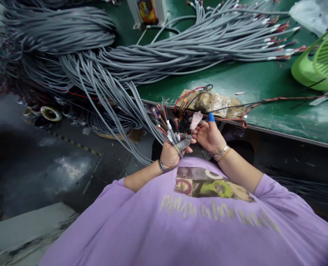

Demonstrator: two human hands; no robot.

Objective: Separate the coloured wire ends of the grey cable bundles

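The left hand [170, 154] was clenched around grey multicore cables [149, 125], their coloured wire ends [162, 122] jutting above its fist. Beside it, the right hand [211, 138] curled its fingers inward; whether it pinched one was unclear. Beyond it stood a green fan [302, 71].

The person [186, 236] is wearing a lavender fabric shirt [141, 221], pale lettering [202, 211] running below its multicoloured printed panel [197, 186]. Beyond that panel, a silvery metal bangle [221, 151] and the right hand's [210, 138] blue thumb cap [211, 117] are showing.

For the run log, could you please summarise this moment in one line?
left hand: gripping round grey cables | right hand: beside thin multicoloured wires
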